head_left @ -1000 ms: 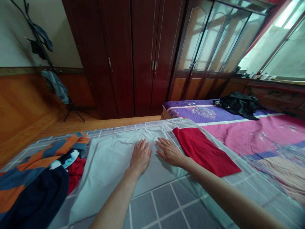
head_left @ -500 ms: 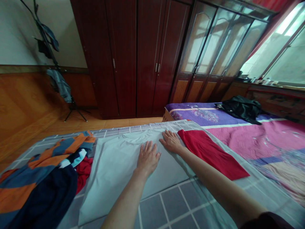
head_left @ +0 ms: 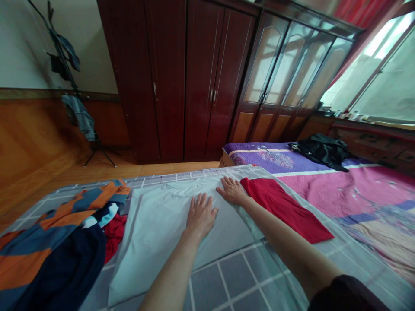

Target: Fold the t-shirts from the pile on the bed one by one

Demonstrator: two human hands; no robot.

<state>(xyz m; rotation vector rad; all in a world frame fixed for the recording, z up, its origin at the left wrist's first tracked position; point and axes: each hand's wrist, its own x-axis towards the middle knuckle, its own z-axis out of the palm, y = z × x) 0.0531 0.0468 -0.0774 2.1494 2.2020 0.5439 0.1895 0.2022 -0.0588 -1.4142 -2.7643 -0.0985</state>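
A pale white T-shirt [head_left: 155, 233] lies spread out on the grey checked cloth [head_left: 227, 276], its neckline at the far side. My left hand [head_left: 201, 216] rests flat near the shirt's middle, fingers stretched away from me. Farther up, along the right edge of the shirt, my right hand [head_left: 231, 190] lies palm down with the fingers spread. Neither hand grips anything. Just right of my right hand is a folded red garment [head_left: 285, 207], partly covered by my right forearm.
At left lies a heap with an orange and blue striped garment [head_left: 74, 216], a dark navy garment [head_left: 68, 263] and a red cloth [head_left: 115, 235]. A purple and pink bed [head_left: 311, 190] holds a black jacket [head_left: 324, 151]. Behind stand dark red wardrobes [head_left: 168, 86] and a coat stand [head_left: 69, 73].
The view has shifted slightly. Both hands stay flat on the T-shirt in nearly the same places, and the garments look unchanged.
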